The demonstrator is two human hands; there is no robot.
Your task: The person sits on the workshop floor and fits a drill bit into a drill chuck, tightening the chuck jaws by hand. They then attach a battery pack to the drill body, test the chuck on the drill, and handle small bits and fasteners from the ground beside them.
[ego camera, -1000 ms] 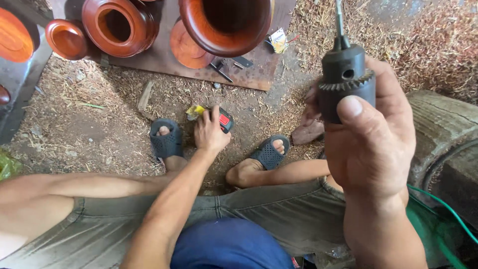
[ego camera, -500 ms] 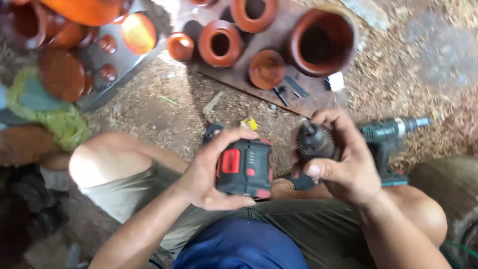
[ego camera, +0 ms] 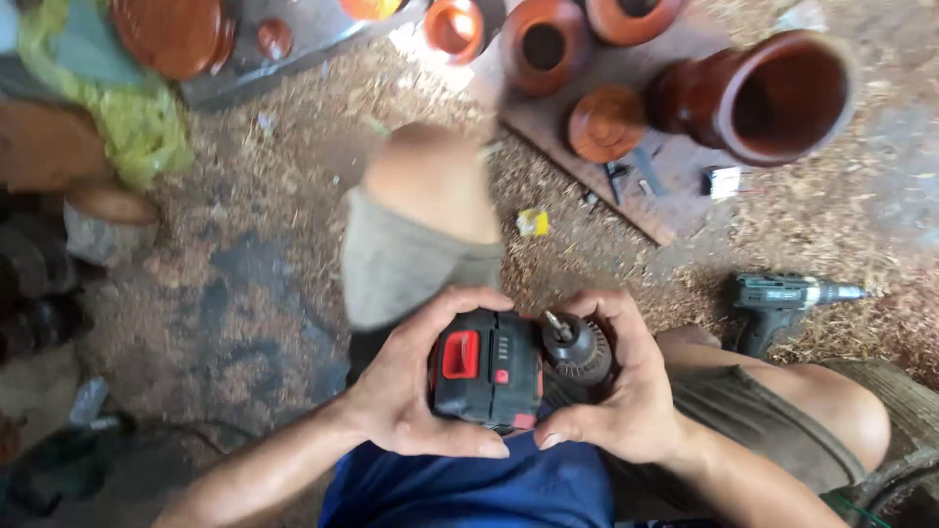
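We see the big red-brown clay vase lying on its side on the brown board, mouth toward us, hollow dark and empty. Behind it, smaller clay pots stand upright, open and dark inside, a flat clay lid beside them. A green drill lies in the sawdust. Over our lap, left hand wraps the black-and-red battery pack, fingers clamped; right hand curls round the drill chuck

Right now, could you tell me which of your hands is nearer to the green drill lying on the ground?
Right. The right hand sits just left of the green drill; the left hand is farther off, beyond the battery pack.
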